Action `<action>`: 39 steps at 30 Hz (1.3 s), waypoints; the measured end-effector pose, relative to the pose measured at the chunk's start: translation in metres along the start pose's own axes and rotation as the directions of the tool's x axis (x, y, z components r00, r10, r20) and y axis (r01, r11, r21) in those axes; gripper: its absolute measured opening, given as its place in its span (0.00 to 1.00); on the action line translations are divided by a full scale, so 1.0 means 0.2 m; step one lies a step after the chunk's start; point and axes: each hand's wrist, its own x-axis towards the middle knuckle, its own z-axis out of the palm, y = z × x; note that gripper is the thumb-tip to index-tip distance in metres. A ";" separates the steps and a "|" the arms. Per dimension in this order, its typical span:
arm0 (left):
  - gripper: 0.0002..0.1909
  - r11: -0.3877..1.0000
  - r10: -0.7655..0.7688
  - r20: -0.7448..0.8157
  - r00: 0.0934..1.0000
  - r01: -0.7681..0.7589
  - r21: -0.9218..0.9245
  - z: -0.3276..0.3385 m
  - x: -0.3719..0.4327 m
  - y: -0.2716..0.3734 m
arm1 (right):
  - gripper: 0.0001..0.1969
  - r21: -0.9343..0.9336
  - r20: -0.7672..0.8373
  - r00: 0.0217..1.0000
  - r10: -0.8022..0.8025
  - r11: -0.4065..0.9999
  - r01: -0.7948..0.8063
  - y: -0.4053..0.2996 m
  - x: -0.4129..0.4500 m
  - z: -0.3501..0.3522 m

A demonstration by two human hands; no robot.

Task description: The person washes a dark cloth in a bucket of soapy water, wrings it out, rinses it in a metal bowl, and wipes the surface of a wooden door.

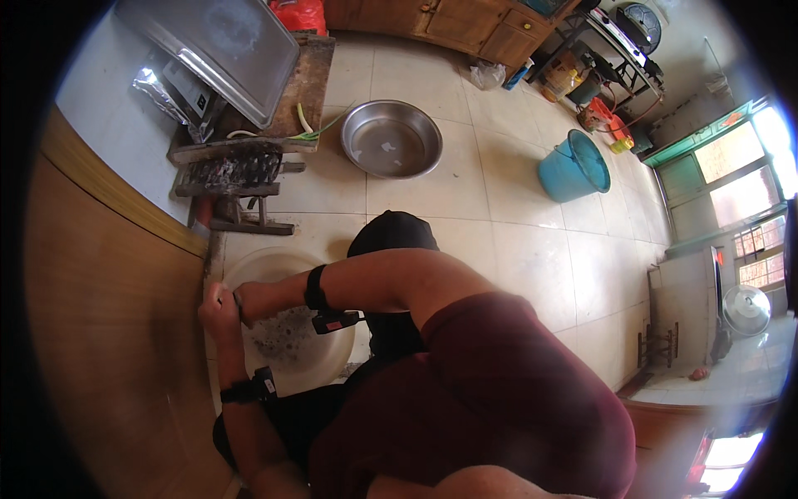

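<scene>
My left hand (219, 307) is raised over the left rim of a wide, pale plastic basin (341, 349), its fingers curled. Against it, on the basin side, is my right hand (257, 299), also with bent fingers. A small dark bit shows between the two hands; what it is, and whether either hand grips something, cannot be told. Dark water with suds (283, 337) lies in the basin below. Black straps with small devices are round both forearms. My knees, in black, are on either side of the basin.
A steel basin (391, 138) stands on the tiled floor, with a blue bucket (564, 171) to its right. A wooden stool (249, 226) and a low wooden table (312, 81) bearing green onions and a metal tray (237, 56) are at upper left. A wooden panel (118, 324) borders the left.
</scene>
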 end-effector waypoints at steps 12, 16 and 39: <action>0.11 0.984 -0.105 0.104 0.989 0.088 0.152 -0.05 -0.03 0.03 | 0.10 -0.069 0.103 0.995 -0.013 0.997 0.020 0.01 0.02 0.01; 0.22 0.860 -0.447 0.228 0.865 0.486 -0.154 -0.02 -0.02 -0.16 | 0.18 -0.246 -0.213 0.965 -0.155 0.964 0.101 -0.02 -0.01 -0.03; 0.09 0.863 -0.317 -0.038 0.948 0.271 -0.427 -0.39 -0.02 -0.13 | 0.35 -0.327 0.075 0.991 -0.108 0.937 0.126 -0.02 -0.05 -0.37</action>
